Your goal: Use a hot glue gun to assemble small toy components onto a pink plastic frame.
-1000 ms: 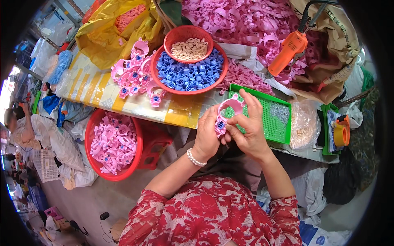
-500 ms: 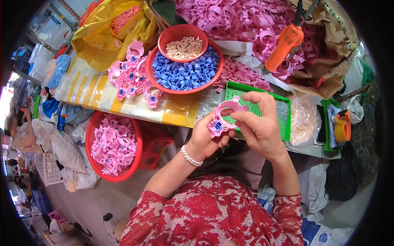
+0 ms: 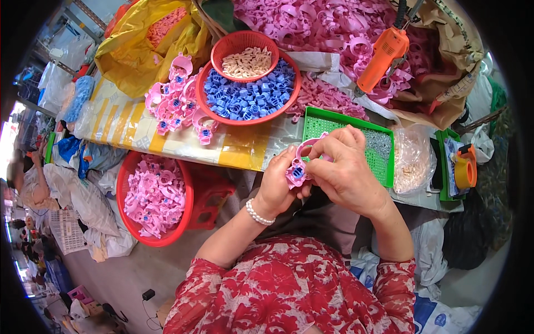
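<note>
My left hand grips a pink plastic part with a ring-shaped upper end and a small blue insert. Over the ring and against its side is my right hand, thumb and fingers pinched together. Whatever lies between those fingertips is hidden. Just beyond the hands sits a green perforated tray with small silvery pieces at its right end. Blue plastic pieces fill a red basket behind, and a smaller red bowl of cream-coloured pieces rests on them.
Assembled pink parts lie left of the basket. An orange electric screwdriver hangs before a heap of pink parts. A red tub of pink parts stands lower left. A clear bag lies right of the tray.
My right hand has moved down and left onto the pink part, and its fingers have closed at the ring's side. The left hand still holds the part, now tilted more upright.
</note>
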The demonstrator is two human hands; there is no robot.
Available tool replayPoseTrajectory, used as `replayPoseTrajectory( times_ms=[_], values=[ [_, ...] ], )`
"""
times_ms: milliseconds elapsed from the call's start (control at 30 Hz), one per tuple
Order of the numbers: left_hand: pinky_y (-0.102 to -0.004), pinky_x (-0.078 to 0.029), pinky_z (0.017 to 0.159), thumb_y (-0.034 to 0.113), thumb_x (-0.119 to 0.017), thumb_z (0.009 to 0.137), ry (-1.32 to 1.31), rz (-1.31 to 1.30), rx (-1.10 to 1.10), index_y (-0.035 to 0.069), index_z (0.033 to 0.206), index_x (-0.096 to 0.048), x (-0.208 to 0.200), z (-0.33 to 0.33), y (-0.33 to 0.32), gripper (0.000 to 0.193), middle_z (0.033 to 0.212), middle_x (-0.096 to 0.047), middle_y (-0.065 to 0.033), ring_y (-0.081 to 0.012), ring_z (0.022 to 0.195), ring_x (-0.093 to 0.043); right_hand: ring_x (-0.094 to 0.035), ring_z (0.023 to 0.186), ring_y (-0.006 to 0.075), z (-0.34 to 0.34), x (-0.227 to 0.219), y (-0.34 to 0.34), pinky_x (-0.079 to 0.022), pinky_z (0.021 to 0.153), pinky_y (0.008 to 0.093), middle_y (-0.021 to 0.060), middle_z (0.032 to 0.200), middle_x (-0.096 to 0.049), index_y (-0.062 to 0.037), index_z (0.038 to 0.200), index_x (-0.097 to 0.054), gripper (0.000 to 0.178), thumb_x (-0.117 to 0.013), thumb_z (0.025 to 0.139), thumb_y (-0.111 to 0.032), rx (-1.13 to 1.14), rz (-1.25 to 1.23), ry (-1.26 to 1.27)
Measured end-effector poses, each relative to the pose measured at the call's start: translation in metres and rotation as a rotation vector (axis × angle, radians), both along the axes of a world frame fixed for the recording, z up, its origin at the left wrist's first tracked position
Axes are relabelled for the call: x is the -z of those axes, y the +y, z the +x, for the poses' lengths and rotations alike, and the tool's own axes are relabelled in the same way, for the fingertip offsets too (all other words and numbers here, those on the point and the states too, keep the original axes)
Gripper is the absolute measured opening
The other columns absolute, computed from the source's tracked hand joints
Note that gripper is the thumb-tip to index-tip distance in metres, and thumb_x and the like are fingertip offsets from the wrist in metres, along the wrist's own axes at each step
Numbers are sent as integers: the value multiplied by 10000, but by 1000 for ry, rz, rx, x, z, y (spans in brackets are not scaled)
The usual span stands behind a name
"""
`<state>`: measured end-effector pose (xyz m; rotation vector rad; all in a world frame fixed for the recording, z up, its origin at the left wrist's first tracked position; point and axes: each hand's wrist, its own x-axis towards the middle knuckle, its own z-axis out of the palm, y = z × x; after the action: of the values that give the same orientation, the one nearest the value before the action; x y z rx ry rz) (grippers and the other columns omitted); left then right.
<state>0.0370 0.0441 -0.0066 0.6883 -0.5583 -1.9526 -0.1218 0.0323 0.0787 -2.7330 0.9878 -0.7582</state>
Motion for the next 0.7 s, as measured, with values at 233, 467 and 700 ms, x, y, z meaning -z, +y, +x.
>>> replayPoseTrajectory(
  times_ms=[233,467,700],
  values=[
    [-231,-401,357,352,-277,1007,-44,7,-48,56,968,-561,-1,-2,1,413,647,-584,-60,-144,428,-543,-515,885,237,3,11,-2,-340,885,410,40,866,-534,-87,788,-567,124,-642,694,-116,-41,-36,-7],
    [-215,-374,347,330,-326,1002,-155,-41,-52,57,936,-544,-11,0,-2,356,630,-567,-41,-120,406,-514,-508,856,235,3,18,-3,-368,840,389,48,864,-532,-65,792,-556,169,-635,650,-112,-63,-143,-16],
    [-215,-366,340,336,-316,1004,-261,-91,-57,59,927,-540,-14,3,-2,364,604,-549,-36,-116,396,-498,-505,883,269,5,27,-3,-398,829,409,67,905,-551,-59,803,-575,212,-675,619,-26,-73,-105,-73]
  ],
)
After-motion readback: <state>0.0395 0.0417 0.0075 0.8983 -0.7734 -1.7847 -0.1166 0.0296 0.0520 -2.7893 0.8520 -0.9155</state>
